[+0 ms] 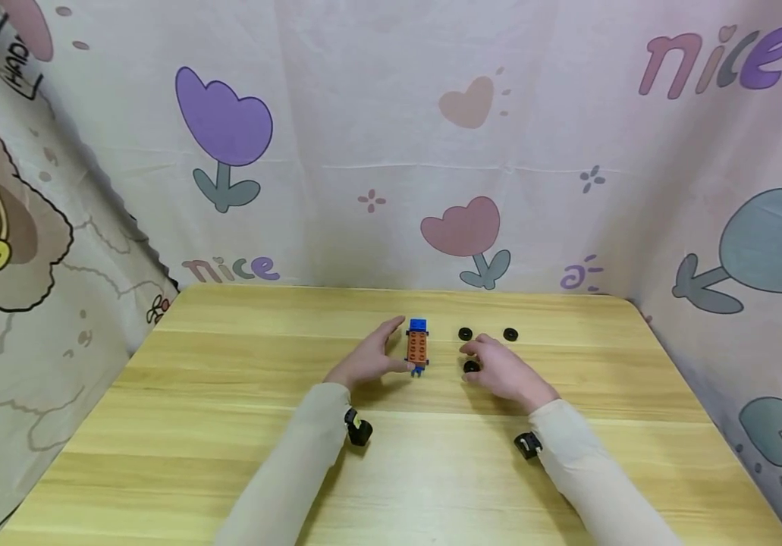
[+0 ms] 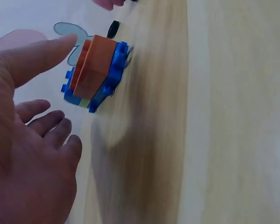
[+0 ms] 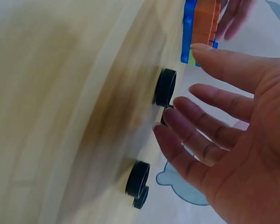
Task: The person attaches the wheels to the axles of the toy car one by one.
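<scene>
Near the middle of the table stands a toy car body of building blocks [image 1: 417, 346], orange on top with blue parts at its ends and underside. My left hand [image 1: 369, 358] is at its left side with thumb and fingers spread. In the left wrist view, a gap shows between that hand and the block car body [image 2: 97, 65]. My right hand [image 1: 503, 371] hovers by a black wheel [image 1: 472, 366], its fingers loosely bent and holding nothing. The right wrist view shows this hand above several black wheels, the nearest wheel [image 3: 165, 87] just beyond its fingertips.
Two more black wheels lie farther back, one wheel [image 1: 465, 334] nearer the car body and another wheel [image 1: 510, 334] to the right. The wooden table [image 1: 445, 470] ends at a patterned cloth [image 1: 350, 136] hung behind and along both sides.
</scene>
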Available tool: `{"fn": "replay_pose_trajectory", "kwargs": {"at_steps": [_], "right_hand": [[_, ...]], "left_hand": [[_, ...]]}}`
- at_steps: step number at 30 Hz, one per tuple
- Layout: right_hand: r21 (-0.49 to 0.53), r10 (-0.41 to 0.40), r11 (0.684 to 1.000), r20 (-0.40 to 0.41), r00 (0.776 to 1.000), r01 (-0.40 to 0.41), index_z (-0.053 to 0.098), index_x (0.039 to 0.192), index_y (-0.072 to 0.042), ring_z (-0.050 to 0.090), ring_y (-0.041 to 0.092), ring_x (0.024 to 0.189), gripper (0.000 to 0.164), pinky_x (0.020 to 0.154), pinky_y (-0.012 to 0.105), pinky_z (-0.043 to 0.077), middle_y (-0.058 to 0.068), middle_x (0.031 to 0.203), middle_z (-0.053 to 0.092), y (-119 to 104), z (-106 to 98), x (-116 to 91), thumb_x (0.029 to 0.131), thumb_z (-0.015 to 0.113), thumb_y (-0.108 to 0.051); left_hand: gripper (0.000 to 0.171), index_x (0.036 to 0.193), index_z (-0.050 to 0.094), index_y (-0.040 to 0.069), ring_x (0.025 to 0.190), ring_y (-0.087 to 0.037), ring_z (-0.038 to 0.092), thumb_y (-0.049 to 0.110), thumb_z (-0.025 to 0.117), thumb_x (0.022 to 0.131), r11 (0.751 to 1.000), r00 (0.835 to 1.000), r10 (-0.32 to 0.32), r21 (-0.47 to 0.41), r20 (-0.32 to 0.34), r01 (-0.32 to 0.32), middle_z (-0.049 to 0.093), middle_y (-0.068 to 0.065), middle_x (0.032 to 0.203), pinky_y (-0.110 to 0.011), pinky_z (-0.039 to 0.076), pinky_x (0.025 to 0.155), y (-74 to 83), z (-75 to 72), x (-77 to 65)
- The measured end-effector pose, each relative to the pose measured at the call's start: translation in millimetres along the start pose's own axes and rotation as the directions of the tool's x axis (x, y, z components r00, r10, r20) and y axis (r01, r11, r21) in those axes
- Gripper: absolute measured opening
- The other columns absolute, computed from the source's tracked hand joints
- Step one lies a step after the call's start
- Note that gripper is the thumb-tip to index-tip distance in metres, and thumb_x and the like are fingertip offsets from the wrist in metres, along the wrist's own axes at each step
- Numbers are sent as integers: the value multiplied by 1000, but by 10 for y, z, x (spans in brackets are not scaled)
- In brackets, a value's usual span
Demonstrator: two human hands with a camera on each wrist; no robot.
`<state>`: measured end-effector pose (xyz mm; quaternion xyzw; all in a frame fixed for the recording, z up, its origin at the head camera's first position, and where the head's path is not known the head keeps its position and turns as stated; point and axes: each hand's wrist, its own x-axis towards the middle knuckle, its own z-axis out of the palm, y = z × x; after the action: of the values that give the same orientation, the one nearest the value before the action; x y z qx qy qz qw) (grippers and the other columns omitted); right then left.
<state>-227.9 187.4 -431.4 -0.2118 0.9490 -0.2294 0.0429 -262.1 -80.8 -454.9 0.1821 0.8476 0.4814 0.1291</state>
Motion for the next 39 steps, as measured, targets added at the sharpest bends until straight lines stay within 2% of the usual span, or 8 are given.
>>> {"fn": "replay_pose_trajectory", "kwargs": {"at_steps": [7,13,20,27,31,36,39], "right_hand": [[-37,23,999,28,999,-22,61,124,3,54,34,113,47,102,48,41,15,119,57,-11,59,32,83,78,-12],[-40,3,999,18,1000,-2,64,119,3,55,33,108,41,99,48,44,13,112,57,-4,67,34,81,75,-5],[-29,-6,1000,18,1000,7,66,111,1,56,29,102,33,97,45,45,8,104,56,3,75,51,79,70,4],[-35,-19,999,14,1000,20,66,103,0,56,28,99,27,95,44,47,6,100,56,14,95,56,77,68,8],[-36,-23,999,13,1000,23,66,98,-2,57,26,96,24,93,43,47,5,97,55,15,97,57,77,69,7],[-14,-11,1000,-5,1000,11,66,100,-3,57,23,91,22,88,42,49,4,96,56,12,67,39,79,72,2],[1,-14,1000,-26,1000,14,66,102,-2,56,21,87,23,85,41,50,4,96,56,3,30,22,80,72,2]], "left_hand": [[108,157,16,9,144,-30,21,23,86,77,997,999,6,74,34,-9,17,-11,161,-47,19,115,66,90,156],[111,157,13,6,144,-29,21,26,87,76,995,999,-4,103,33,0,15,-13,161,-43,19,115,99,135,236],[110,157,14,8,137,-32,33,25,86,77,991,999,-8,134,35,4,18,-13,160,-46,28,112,129,187,294],[109,156,15,4,140,-32,29,21,87,76,983,999,18,183,39,-25,15,-12,160,-46,29,112,102,210,305],[108,156,18,3,137,-33,32,22,87,76,985,999,20,173,30,-25,17,-13,159,-46,31,110,92,212,305],[106,156,20,6,134,-32,38,22,87,75,995,1000,7,102,1,-7,19,-9,159,-47,33,109,99,208,291],[103,156,23,7,132,-31,40,23,86,76,998,999,23,63,-26,-21,21,-8,157,-47,34,109,114,212,291]]}}
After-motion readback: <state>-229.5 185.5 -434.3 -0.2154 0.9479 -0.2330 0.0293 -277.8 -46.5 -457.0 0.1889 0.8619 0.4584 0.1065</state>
